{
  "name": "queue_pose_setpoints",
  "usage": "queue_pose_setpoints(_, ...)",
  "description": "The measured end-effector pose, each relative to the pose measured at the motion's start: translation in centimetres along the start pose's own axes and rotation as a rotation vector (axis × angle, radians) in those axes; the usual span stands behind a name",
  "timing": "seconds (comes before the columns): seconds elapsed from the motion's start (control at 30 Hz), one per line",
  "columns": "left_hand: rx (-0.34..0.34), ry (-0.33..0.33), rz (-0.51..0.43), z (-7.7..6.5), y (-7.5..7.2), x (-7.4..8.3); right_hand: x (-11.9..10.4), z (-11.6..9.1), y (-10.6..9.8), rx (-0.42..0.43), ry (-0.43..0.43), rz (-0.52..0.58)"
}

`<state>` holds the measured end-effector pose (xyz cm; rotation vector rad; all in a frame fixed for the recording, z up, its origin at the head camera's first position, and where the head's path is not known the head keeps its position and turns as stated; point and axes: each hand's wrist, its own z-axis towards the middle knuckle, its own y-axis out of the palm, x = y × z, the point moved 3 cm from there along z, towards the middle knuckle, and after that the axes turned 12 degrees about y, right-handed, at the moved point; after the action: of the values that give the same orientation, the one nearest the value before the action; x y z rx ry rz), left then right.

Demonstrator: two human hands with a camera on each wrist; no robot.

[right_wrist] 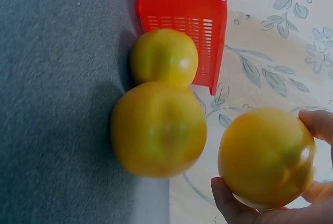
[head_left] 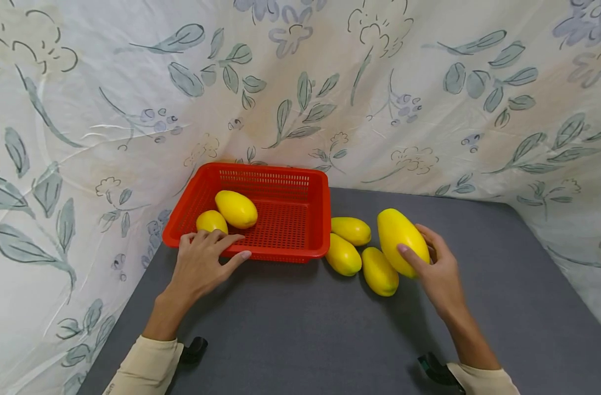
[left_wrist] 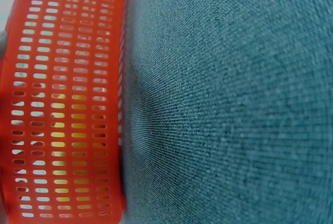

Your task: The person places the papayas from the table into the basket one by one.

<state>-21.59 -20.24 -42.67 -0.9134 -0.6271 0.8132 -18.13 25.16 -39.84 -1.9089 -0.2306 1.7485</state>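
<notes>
My right hand [head_left: 441, 277] holds a yellow mango [head_left: 400, 241] above the table, with thumb and fingers on its sides. In the right wrist view this held mango [right_wrist: 266, 157] hangs clear of the surface. Three more mangoes, among them one nearest the hand [head_left: 380, 271], lie close together beside the red plastic basket [head_left: 275, 253]. My left hand [head_left: 203, 260] grips the basket's front rim near its left corner, fingers reaching over the edge. Inside the basket rest two mangoes, a whole one [head_left: 236, 209] and one partly hidden behind the fingers [head_left: 211, 220].
A grey cloth-like surface [head_left: 300, 323] covers the table. Flowered fabric [head_left: 290, 109] hangs behind it and along both sides, close behind the basket. Dark camera mounts [head_left: 194, 350] show at both wrists.
</notes>
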Motion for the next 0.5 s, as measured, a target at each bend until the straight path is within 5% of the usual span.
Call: queue_pose_setpoints(0.5,0.011,0.005,0.007,0.0,0.0,0.3,-1.7,-0.1,1.4,-0.060,-0.007,0.070)
